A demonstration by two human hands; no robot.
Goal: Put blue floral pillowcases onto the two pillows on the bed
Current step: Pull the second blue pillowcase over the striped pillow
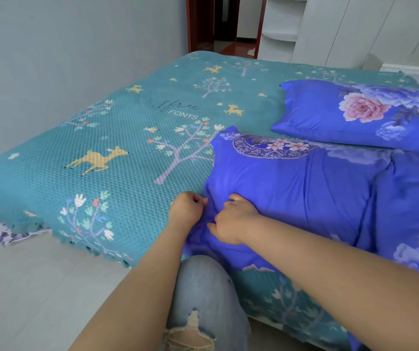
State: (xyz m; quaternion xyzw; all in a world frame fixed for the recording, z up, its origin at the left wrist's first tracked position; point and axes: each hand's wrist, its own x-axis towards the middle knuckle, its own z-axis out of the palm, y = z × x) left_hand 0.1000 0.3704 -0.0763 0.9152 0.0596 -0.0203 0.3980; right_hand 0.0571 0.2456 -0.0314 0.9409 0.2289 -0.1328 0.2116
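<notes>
Two pillows in blue floral pillowcases lie on the bed. The near pillow [304, 188] lies at the bed's front right, its left end close to the bed's edge. My left hand [187, 210] pinches the blue cloth at that left end. My right hand [232, 220] grips a fold of the same pillowcase just to the right, its fingers curled into the fabric. The far pillow [350, 115] rests behind it, fully covered, with pink and purple flowers showing.
The bed is spread with a teal cover [117, 148] printed with deer and trees. My knee in torn jeans [203, 300] leans against the bed's edge. Grey floor lies at the left, a doorway [226, 24] and white wardrobes [355, 29] behind the bed.
</notes>
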